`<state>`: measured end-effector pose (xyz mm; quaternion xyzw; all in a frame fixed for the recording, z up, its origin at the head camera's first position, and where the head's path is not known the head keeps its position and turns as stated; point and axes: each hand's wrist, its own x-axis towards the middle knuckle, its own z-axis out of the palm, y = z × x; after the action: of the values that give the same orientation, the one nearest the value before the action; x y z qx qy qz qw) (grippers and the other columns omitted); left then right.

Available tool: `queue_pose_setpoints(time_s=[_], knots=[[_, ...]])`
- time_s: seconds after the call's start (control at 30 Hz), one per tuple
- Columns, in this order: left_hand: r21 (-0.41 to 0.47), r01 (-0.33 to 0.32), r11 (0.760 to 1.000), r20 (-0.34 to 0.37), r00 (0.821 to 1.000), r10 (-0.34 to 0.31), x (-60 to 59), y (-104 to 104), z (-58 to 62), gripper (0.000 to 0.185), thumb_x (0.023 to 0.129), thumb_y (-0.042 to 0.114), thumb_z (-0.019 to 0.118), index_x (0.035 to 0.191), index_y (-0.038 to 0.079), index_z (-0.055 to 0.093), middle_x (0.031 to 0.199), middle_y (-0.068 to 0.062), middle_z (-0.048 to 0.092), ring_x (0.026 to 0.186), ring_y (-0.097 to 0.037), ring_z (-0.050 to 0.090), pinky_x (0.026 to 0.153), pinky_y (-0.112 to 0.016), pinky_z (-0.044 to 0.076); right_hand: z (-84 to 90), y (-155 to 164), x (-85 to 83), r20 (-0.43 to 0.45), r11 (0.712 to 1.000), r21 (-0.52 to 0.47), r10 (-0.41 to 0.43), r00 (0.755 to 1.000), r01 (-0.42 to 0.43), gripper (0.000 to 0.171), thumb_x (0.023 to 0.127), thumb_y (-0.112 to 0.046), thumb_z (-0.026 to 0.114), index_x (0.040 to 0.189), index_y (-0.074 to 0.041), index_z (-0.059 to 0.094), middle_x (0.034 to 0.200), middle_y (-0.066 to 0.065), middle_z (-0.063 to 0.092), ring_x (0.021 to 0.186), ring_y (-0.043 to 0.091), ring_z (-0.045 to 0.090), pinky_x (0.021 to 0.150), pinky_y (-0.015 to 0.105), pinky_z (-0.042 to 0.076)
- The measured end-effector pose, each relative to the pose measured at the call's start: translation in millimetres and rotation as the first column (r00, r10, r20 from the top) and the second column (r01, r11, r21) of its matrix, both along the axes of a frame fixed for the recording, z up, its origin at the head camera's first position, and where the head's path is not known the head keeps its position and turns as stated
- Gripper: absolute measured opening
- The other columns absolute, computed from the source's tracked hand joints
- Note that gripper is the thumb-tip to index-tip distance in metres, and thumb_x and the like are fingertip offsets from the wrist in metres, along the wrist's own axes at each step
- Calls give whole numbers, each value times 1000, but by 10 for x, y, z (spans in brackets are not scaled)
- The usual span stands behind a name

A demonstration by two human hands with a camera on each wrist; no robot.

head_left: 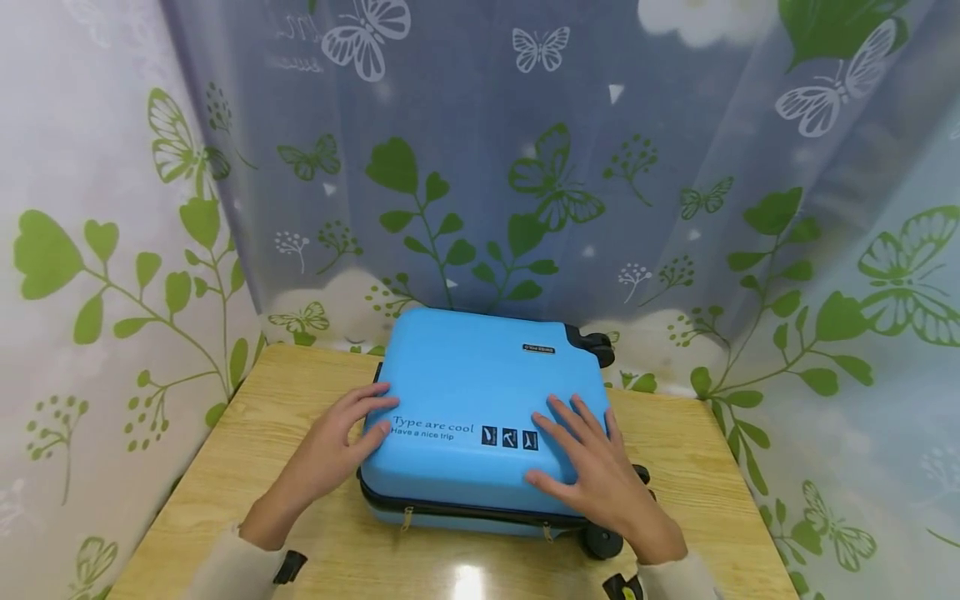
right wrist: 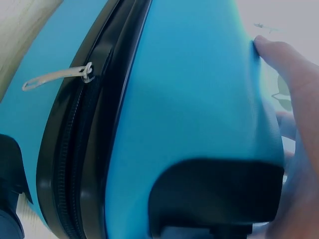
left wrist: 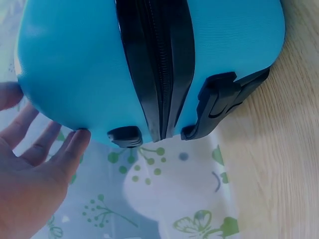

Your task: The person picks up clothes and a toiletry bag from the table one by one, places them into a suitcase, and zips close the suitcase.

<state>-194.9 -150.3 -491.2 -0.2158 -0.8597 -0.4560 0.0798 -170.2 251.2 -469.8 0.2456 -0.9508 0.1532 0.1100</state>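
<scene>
While the suitcase (head_left: 480,400) lies flat, left hand (head_left: 330,450) and right hand (head_left: 592,467) rest spread on it.

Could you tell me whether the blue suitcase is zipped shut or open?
Shut: the suitcase lies flat with both shells together, and the zip looks closed along the visible seams.

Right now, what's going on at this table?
A person has both hands flat on a small bright-blue hard-shell suitcase that lies closed on a light wooden table. The left hand rests on its left edge, fingers straight; the right hand lies spread on the lid near the right corner. The black zipper band around the shell looks zipped, with a metal pull tab hanging free. Neither hand grips anything. A leaf-and-butterfly curtain hangs behind.
</scene>
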Motion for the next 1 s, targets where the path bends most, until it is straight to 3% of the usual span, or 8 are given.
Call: queue_pose_setpoints(time_s=[0.13,0.23,0.37,0.5,0.63,0.7,0.9,1.0], knots=[[-30,3,1000,-75,997,-5,100,11,-10,32,108,19,71,139,14,74,160,-11,59,150,-44,52,115,-70,47,-14,-19,5,-38,999,34,3,999,-2,82,95,-69,72,162,-25,54,174,8,43,161,45,36,120,86,20],[-52,-17,998,-135,991,9,182,0,-49,30,105,15,74,135,16,76,155,-8,63,146,-39,56,114,-64,50,-29,-21,4,-79,998,65,12,997,-6,86,93,-73,72,162,-25,55,173,9,45,159,46,39,119,86,25],[-69,-34,997,-213,977,19,295,-22,-102,34,98,9,81,130,18,78,150,-3,67,141,-30,59,117,-31,50,-18,-29,11,-102,995,102,18,995,-7,89,92,-76,71,163,-26,53,173,9,45,158,46,41,118,85,29],[-55,-31,998,-300,954,13,389,-22,-135,39,91,4,87,126,17,79,144,-2,69,134,-24,61,114,-5,36,45,-53,40,-72,991,137,6,997,4,91,91,-75,73,165,-27,51,174,9,43,159,46,40,118,84,31],[-20,-10,1000,-378,926,1,476,-15,-162,43,86,0,89,124,18,79,136,0,73,127,-22,63,115,-7,36,119,-86,78,-32,984,178,-12,999,17,92,90,-75,74,165,-27,50,175,9,42,158,45,41,116,83,35],[-3,13,1000,-389,921,-13,512,-11,-189,44,85,-1,89,124,19,79,133,1,75,126,-20,64,116,-9,38,143,-97,89,-18,981,191,-19,1000,22,92,90,-74,75,166,-27,49,175,8,42,158,45,41,116,82,37],[11,72,997,-394,917,-62,577,19,-260,44,86,-1,89,123,21,79,121,7,78,113,-14,70,107,-13,48,161,-102,101,-22,982,189,-17,1000,21,93,89,-72,77,165,-26,50,174,10,43,157,46,43,114,82,38],[-1,96,995,-356,930,-90,616,27,-306,38,89,1,88,120,20,79,114,9,79,104,-9,72,97,-15,55,156,-107,102,-20,982,189,-14,1000,18,93,89,-72,77,165,-25,50,174,10,43,157,46,43,114,83,37]])
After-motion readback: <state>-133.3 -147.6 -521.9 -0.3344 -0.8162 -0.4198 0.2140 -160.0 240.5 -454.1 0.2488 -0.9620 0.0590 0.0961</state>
